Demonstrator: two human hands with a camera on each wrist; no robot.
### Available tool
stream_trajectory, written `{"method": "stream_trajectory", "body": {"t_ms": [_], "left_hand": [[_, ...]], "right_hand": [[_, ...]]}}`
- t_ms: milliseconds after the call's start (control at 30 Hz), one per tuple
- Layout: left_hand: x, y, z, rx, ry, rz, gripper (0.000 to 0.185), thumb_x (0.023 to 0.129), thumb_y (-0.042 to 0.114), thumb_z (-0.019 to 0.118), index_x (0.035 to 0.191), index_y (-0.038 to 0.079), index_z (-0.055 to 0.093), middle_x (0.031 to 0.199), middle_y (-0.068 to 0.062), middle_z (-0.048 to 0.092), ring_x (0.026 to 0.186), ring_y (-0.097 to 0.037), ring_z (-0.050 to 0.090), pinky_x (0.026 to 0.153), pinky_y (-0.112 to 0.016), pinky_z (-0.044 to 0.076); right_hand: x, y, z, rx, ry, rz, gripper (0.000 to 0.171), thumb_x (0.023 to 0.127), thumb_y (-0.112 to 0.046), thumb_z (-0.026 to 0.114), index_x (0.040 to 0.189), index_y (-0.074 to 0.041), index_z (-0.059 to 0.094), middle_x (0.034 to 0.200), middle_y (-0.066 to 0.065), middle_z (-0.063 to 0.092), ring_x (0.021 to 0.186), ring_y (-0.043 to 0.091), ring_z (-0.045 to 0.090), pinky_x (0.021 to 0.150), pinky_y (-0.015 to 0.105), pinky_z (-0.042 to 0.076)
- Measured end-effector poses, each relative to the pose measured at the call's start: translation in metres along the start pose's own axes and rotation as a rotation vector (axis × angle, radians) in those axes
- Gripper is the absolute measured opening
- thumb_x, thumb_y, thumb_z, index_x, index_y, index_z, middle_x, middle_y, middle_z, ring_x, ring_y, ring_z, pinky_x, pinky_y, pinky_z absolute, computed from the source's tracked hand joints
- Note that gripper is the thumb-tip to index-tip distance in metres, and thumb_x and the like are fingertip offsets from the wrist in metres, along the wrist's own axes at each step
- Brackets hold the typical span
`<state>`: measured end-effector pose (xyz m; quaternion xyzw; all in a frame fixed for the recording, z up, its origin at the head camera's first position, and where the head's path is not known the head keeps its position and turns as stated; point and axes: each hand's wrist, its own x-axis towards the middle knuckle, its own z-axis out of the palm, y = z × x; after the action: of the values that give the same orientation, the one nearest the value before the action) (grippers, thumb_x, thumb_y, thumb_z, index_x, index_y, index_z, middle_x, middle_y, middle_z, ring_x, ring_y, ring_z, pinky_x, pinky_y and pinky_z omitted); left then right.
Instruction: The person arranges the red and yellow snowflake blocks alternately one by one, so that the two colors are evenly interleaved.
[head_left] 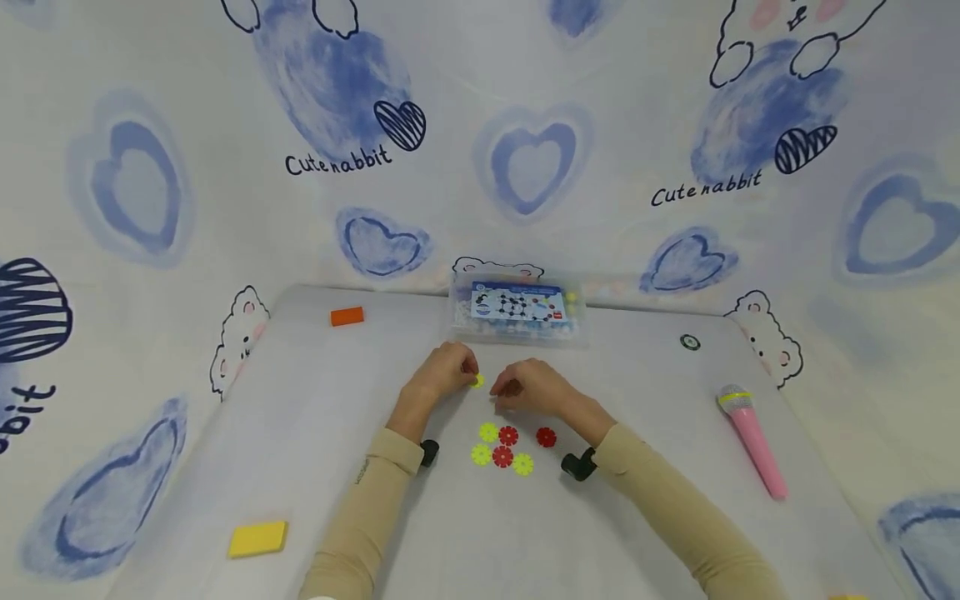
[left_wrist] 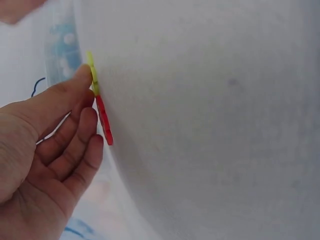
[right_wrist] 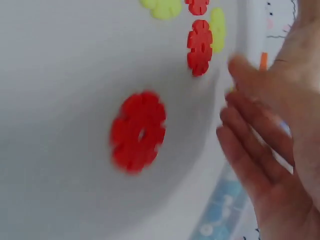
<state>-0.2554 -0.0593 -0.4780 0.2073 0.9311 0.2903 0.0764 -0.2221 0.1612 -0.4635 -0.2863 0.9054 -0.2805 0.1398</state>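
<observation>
Between thumb and fingertips, my left hand point(head_left: 442, 371) pinches a yellow snowflake disc point(left_wrist: 94, 77). A red snowflake disc point(left_wrist: 104, 120) continues edge to edge below it in the left wrist view, beside the other fingers. My right hand point(head_left: 536, 387) hovers just to the right, fingers loosely bent and holding nothing. Nearer to me, several flat discs lie on the table, among them a yellow disc point(head_left: 523, 464) and a red disc point(head_left: 502, 457) in a close group. A separate red disc point(head_left: 546, 437) lies right of them, near the right wrist.
A clear plastic box point(head_left: 517, 329) with a printed label stands at the back. An orange block point(head_left: 347, 317) is at the back left, a yellow block point(head_left: 258, 540) at the front left. Rightward lie a pink microphone point(head_left: 756, 446) and a small dark-rimmed round piece point(head_left: 690, 342).
</observation>
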Motion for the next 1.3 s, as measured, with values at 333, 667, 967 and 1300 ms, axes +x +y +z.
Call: {"method": "stream_trajectory", "body": {"t_ms": [333,667,967,1300], "left_hand": [[-0.004,0.0,0.004,-0.019,-0.007,-0.011,0.006,0.093,0.004,0.086,0.096,0.005,0.081,0.091,-0.006,0.078,0.084,-0.019,0.071,0.085,-0.038,0.06],[-0.007,-0.001,0.006,-0.048,-0.003,-0.004,0.005,0.093,0.003,0.085,0.095,0.004,0.08,0.091,-0.006,0.077,0.084,-0.019,0.07,0.085,-0.037,0.06],[-0.008,0.001,0.004,-0.06,-0.008,-0.006,0.005,0.093,0.004,0.085,0.096,0.004,0.08,0.092,-0.006,0.077,0.084,-0.019,0.07,0.087,-0.039,0.061],[-0.006,0.002,0.001,-0.044,0.002,-0.022,0.005,0.093,0.003,0.085,0.096,0.004,0.08,0.093,-0.007,0.078,0.085,-0.02,0.071,0.088,-0.04,0.062]], "right_hand": [[-0.047,0.001,0.009,-0.163,-0.226,-0.229,0.038,0.097,-0.021,0.085,0.133,-0.011,0.079,0.117,0.0,0.073,0.107,0.011,0.07,0.099,0.028,0.06],[-0.047,0.009,0.019,-0.096,-0.14,-0.202,0.021,0.094,-0.021,0.087,0.113,-0.017,0.078,0.106,-0.006,0.074,0.09,0.01,0.065,0.087,0.023,0.059],[-0.042,0.012,0.022,-0.046,-0.176,-0.051,0.037,0.088,-0.026,0.091,0.117,-0.02,0.069,0.106,-0.012,0.066,0.092,0.007,0.059,0.087,0.025,0.055],[-0.038,0.01,0.015,-0.052,-0.176,-0.119,0.027,0.09,-0.022,0.09,0.109,-0.018,0.071,0.099,-0.006,0.065,0.089,0.009,0.058,0.083,0.023,0.054]]}}
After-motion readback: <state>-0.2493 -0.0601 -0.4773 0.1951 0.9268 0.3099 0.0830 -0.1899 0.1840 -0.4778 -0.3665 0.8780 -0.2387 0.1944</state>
